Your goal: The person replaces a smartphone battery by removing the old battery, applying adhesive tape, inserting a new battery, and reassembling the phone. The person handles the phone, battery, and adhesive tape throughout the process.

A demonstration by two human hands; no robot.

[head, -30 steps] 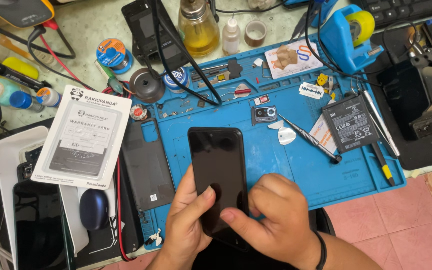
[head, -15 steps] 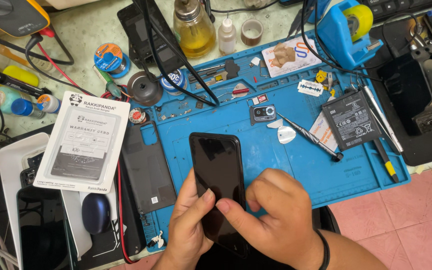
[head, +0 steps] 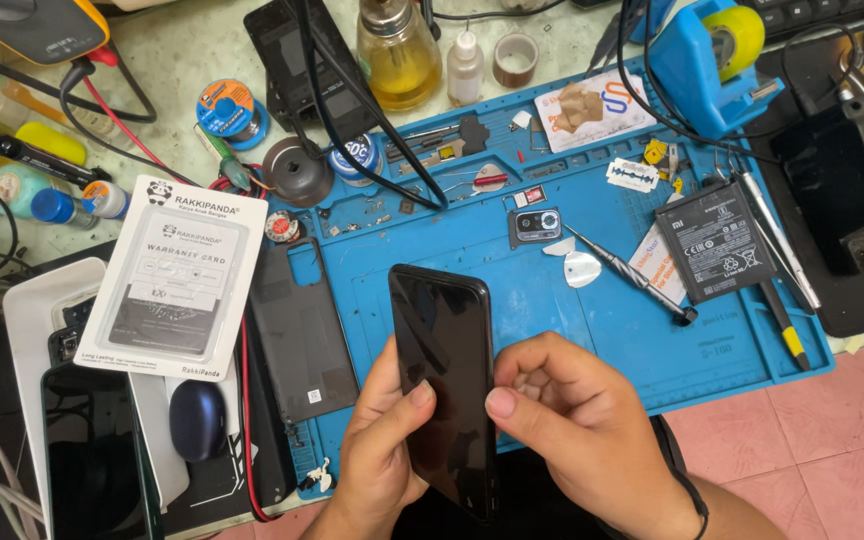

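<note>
A black smartphone [head: 444,350] lies screen up over the near edge of a blue work mat [head: 592,320]. My left hand [head: 377,455] cups its lower left side, thumb on the glass. My right hand [head: 577,430] grips the lower right edge, thumb pressed against the frame. A dark phone back cover [head: 297,330] lies just left of the phone. On the mat's right side rest a phone battery [head: 714,242], a screwdriver [head: 632,275], a white pick [head: 580,268] and a small camera module [head: 535,226].
A white warranty card package [head: 180,278] lies at the left, over a white box. Another dark phone [head: 92,460] and a dark blue mouse [head: 197,418] sit at the lower left. A glass bottle of yellow liquid [head: 399,55], solder spool [head: 227,108], cables and a blue tape dispenser [head: 707,55] crowd the back.
The phone has stayed in both hands at the near edge of the mat. My right thumb has slid to the phone's right edge and my fingers have curled closer to it.
</note>
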